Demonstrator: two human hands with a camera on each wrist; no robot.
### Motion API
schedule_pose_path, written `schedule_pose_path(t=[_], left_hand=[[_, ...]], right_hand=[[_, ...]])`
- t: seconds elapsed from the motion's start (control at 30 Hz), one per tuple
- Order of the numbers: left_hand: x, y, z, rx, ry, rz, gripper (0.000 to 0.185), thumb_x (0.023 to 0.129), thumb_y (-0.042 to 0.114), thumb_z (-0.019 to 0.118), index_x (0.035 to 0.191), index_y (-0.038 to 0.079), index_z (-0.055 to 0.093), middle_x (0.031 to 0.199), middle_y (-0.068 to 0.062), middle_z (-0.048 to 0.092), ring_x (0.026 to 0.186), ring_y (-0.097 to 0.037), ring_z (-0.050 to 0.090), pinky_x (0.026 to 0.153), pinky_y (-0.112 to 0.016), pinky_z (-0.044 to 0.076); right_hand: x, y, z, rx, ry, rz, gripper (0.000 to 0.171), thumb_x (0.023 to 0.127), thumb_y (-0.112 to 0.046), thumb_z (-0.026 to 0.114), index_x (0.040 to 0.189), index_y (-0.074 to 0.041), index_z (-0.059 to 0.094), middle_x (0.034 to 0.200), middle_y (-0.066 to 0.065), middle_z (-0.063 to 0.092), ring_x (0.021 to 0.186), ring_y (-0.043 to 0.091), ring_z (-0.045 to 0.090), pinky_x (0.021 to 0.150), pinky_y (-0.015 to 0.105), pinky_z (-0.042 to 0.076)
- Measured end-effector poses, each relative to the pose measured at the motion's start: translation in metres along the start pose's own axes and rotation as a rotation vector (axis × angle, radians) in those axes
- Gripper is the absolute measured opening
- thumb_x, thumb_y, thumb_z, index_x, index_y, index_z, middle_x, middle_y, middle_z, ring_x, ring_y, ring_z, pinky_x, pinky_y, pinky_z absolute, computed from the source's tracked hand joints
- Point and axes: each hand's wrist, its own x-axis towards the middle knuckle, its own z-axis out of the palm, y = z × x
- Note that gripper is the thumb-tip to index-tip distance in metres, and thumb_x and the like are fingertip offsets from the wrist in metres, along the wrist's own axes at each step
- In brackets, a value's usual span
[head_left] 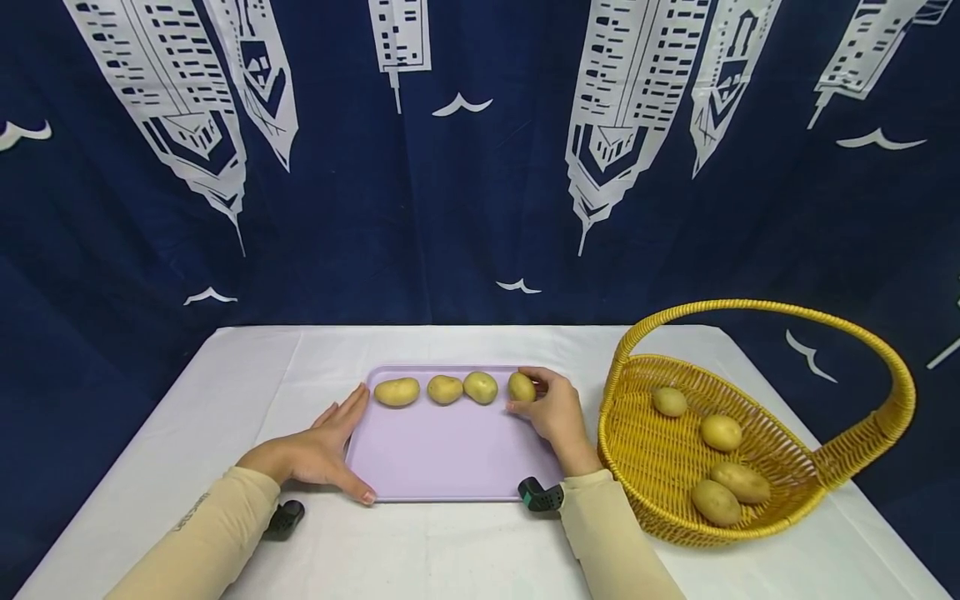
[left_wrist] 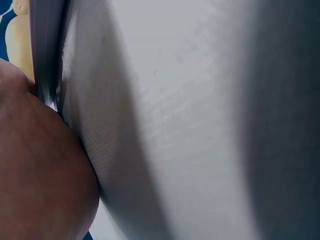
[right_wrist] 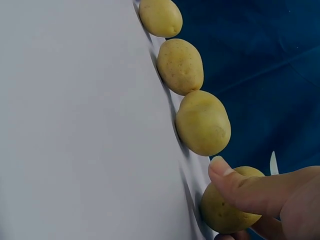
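Observation:
Four potatoes stand in a row along the far edge of a lilac tray. My right hand grips the rightmost potato, its thumb across the near side, as the right wrist view also shows. To its left lie a rounder potato, another potato and a longer one. My left hand rests spread along the tray's left side, fingertips at the far left corner and thumb at the near left corner. Only part of that hand shows in the left wrist view, beside the tray's edge.
A yellow wicker basket with a tall arched handle stands right of the tray, close to my right forearm. Several potatoes lie in it, among them a small one. A white cloth covers the table; a dark blue curtain hangs behind.

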Motion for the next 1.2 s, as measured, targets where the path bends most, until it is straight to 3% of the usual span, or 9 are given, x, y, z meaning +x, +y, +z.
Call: schedule_pose_path(t=[0.17,0.3,0.6,0.87,1.2], left_hand=[[0.0002,0.001,-0.0002,-0.004,-0.003,0.0,0.151,0.046,0.064,0.084,0.152,0.007,-0.009,0.16,-0.009,-0.016,0.144,-0.046,-0.01,0.116,-0.061,-0.002],[-0.0008,0.0032,0.0,-0.02,-0.008,-0.011,0.151,0.046,0.062,0.085,0.152,0.007,-0.008,0.16,-0.007,-0.016,0.144,-0.045,-0.01,0.116,-0.061,-0.002],[0.0003,0.0009,0.0008,-0.012,-0.006,-0.004,0.151,0.047,0.062,0.085,0.152,0.007,-0.008,0.16,-0.008,-0.017,0.144,-0.046,-0.01,0.116,-0.061,-0.002],[0.0012,0.0012,0.0,0.005,-0.002,0.014,0.151,0.047,0.064,0.084,0.151,0.005,-0.009,0.16,-0.01,-0.016,0.144,-0.046,-0.01,0.116,-0.06,-0.003],[0.0009,0.0036,0.0,-0.013,-0.005,-0.02,0.151,0.045,0.062,0.085,0.152,0.009,-0.008,0.16,-0.005,-0.017,0.144,-0.045,-0.01,0.115,-0.064,-0.001]], right_hand=[[-0.0015,-0.0021,-0.0006,0.003,-0.028,0.004,0.062,0.064,-0.009,0.086,0.122,-0.016,0.065,0.118,0.012,0.066,0.103,0.025,0.064,0.087,0.04,0.053],[-0.0028,-0.0013,0.0001,0.005,-0.034,-0.012,0.064,0.063,-0.01,0.087,0.122,-0.015,0.065,0.122,0.012,0.064,0.108,0.027,0.062,0.091,0.042,0.052],[-0.0031,-0.0023,0.0016,0.022,-0.039,-0.028,0.056,0.065,-0.01,0.086,0.117,-0.012,0.066,0.117,0.01,0.067,0.104,0.025,0.064,0.091,0.04,0.053],[-0.0016,-0.001,-0.0012,-0.004,0.052,-0.026,0.049,0.062,-0.006,0.087,0.107,-0.009,0.069,0.106,0.01,0.069,0.096,0.024,0.063,0.084,0.038,0.053],[0.0016,0.0016,-0.0008,-0.001,0.022,-0.033,0.064,0.055,-0.009,0.091,0.115,-0.01,0.066,0.117,0.012,0.064,0.101,0.029,0.062,0.089,0.042,0.051]])
